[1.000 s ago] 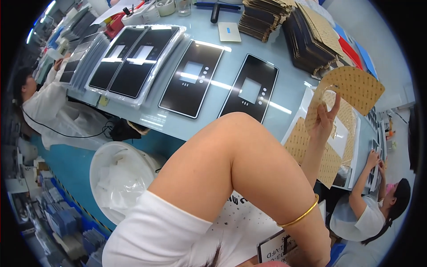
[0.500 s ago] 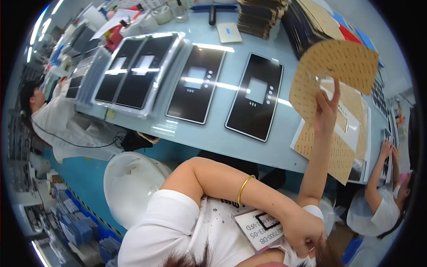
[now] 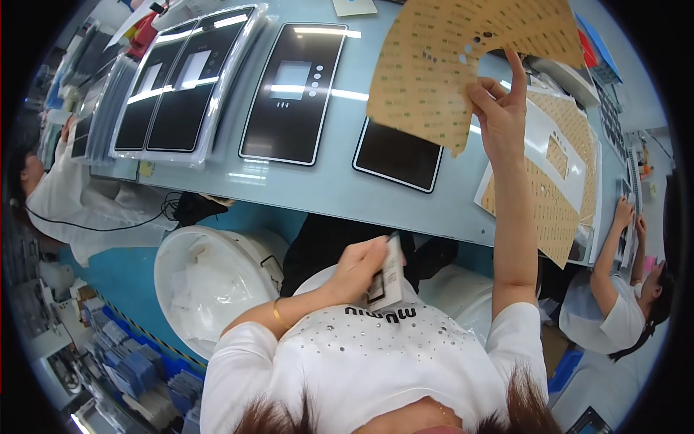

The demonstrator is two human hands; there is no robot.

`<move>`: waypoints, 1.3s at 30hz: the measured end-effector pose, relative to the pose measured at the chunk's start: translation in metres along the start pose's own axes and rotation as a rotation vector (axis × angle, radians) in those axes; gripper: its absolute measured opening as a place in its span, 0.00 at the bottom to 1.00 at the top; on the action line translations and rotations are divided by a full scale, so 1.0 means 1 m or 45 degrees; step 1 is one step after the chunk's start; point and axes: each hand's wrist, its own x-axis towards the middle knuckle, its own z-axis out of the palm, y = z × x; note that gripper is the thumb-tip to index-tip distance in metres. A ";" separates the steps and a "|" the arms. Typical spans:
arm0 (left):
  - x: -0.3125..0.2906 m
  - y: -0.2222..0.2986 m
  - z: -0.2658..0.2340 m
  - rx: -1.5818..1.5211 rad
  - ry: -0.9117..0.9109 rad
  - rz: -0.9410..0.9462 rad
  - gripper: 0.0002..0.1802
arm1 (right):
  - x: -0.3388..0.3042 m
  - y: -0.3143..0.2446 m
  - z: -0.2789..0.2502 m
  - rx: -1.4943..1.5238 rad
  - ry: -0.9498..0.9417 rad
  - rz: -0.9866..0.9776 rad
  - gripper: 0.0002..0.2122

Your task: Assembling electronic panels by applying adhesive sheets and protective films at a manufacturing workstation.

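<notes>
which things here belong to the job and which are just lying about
Held or likely in use:
tan sheet in the right hand
badge in the left hand
half-hidden black panel below the sheet
neighbouring black panel

Apparently just lying about:
white bin
white card at the top edge
blue sheet at upper right

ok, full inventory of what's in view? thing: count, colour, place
Table: 1, pale blue, across the upper half
Loose panels: 2, black, mid-table
Sheet: 1, tan, raised, hiding part of the right loose panel
Wrapped panels: 2 on top, black, table left
Sheet pile: uncounted, tan and white, table right
Card: 1, pale, top edge
Bin: 1, white, left of centre below table
Floor: 1, blue, lower left
Co-workers: 2, white tops, far left and right
Badge: 1, white, before the chest
Bracelet: 1, gold, left forearm
Left hand: 1, bare, holding badge
Right hand: 1, bare, holding sheet
</notes>
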 end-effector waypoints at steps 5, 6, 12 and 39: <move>-0.018 0.000 -0.063 0.051 -0.064 -0.008 0.09 | 0.000 0.014 -0.010 -0.139 0.035 -0.016 0.35; -0.017 0.010 -0.073 0.157 -0.074 -0.016 0.08 | -0.001 0.016 -0.009 -0.157 0.007 -0.052 0.35; 0.042 0.061 -0.074 1.385 -0.079 1.022 0.10 | -0.021 0.026 -0.014 -0.102 0.078 0.009 0.35; 0.047 0.023 -0.063 1.445 0.326 1.132 0.10 | -0.042 0.031 -0.027 -0.454 -0.074 0.157 0.34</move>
